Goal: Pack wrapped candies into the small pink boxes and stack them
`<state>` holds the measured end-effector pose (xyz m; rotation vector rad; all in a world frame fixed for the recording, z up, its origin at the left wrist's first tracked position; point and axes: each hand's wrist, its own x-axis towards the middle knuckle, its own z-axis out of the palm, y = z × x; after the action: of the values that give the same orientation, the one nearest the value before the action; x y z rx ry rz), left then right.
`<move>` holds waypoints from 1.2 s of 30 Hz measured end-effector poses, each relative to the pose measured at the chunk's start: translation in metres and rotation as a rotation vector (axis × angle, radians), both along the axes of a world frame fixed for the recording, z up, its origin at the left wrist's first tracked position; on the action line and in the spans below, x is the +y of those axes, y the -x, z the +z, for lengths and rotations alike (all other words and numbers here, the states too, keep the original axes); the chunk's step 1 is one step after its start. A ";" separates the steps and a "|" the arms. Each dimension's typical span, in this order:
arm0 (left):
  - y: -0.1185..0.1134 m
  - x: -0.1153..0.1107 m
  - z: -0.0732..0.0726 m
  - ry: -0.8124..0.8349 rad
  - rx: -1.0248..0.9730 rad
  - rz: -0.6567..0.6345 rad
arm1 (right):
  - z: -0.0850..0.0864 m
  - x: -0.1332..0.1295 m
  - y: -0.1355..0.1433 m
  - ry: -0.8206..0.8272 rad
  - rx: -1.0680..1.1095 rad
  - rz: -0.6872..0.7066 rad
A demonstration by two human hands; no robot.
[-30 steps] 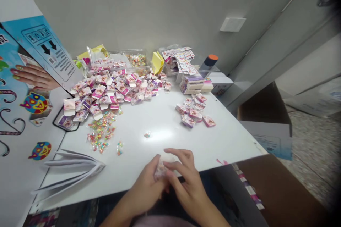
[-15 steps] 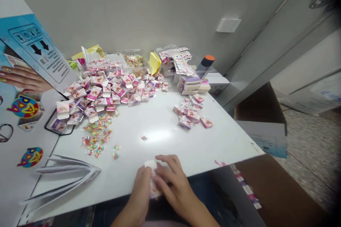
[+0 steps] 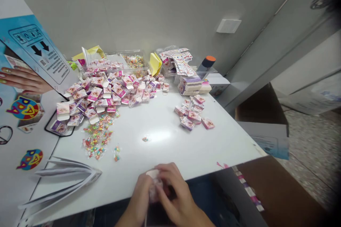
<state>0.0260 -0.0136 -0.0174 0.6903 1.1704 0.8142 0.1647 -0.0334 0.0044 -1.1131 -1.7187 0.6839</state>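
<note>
A small printed box [image 3: 153, 188] with a white flap at its top is between my hands at the table's front edge. My left hand [image 3: 140, 193] is wrapped round its left side. The fingers of my right hand [image 3: 174, 189] are bent against its right side and front, partly hiding it. Beyond my hands a small clear packet of coloured beads [image 3: 145, 138] lies on the white table [image 3: 128, 120]. More bead packets [image 3: 98, 136] are heaped to the left, with another small packet [image 3: 116, 153] beside them.
Many small boxes [image 3: 117, 90] are piled at the back left. A smaller group of boxes [image 3: 194, 113] lies right of centre. Behind stand clear trays [image 3: 135, 64], stacked cards [image 3: 190, 84] and an orange-capped bottle [image 3: 207, 64]. An open booklet [image 3: 71, 177] stands at the front left.
Both hands and the box have moved slightly down toward me. My right fingers have curled in closer over the box.
</note>
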 end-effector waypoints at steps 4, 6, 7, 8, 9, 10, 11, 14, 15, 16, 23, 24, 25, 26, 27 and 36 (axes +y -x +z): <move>-0.003 0.004 0.012 0.042 -0.068 -0.024 | -0.005 0.000 0.008 0.074 0.095 -0.039; -0.002 0.006 0.016 0.090 -0.188 -0.068 | -0.007 0.000 0.009 0.070 0.099 -0.043; -0.001 0.007 0.017 0.109 -0.259 -0.090 | -0.007 -0.001 0.009 0.019 0.056 -0.035; 0.002 0.008 0.018 0.121 -0.324 -0.106 | -0.008 -0.002 0.008 -0.054 -0.016 -0.023; 0.004 0.009 0.018 0.127 -0.368 -0.115 | -0.008 -0.003 0.008 -0.124 -0.107 -0.006; 0.006 0.009 0.018 0.126 -0.389 -0.123 | -0.008 -0.004 0.007 -0.182 -0.181 0.013; 0.008 0.009 0.018 0.123 -0.393 -0.141 | -0.008 -0.005 0.008 -0.207 -0.210 0.024; 0.010 0.008 0.015 0.122 -0.340 -0.223 | -0.008 -0.004 0.012 -0.044 -0.028 -0.008; 0.010 0.007 0.014 0.113 -0.307 -0.240 | -0.008 -0.003 0.015 0.053 0.061 -0.034; 0.009 0.006 0.012 0.102 -0.272 -0.252 | -0.008 -0.001 0.017 0.153 0.130 -0.055; 0.014 0.011 0.021 -0.061 0.024 -0.371 | -0.005 0.008 0.021 0.483 0.368 -0.065; 0.015 0.013 0.024 -0.098 0.079 -0.378 | -0.003 0.009 0.020 0.468 0.378 -0.042; 0.017 0.014 0.026 -0.124 0.121 -0.387 | 0.000 0.010 0.019 0.430 0.371 -0.013; 0.018 0.015 0.027 -0.132 0.142 -0.399 | 0.001 0.010 0.018 0.376 0.352 0.015; 0.019 0.016 0.028 -0.125 0.143 -0.410 | 0.002 0.010 0.018 0.321 0.336 0.037; 0.016 0.021 0.022 -0.053 0.058 -0.310 | -0.008 0.003 0.026 0.505 0.660 -0.159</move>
<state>0.0098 0.0076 0.0048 0.9184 1.0624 0.5680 0.1384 -0.0302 -0.0041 -1.1641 -0.9061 1.2604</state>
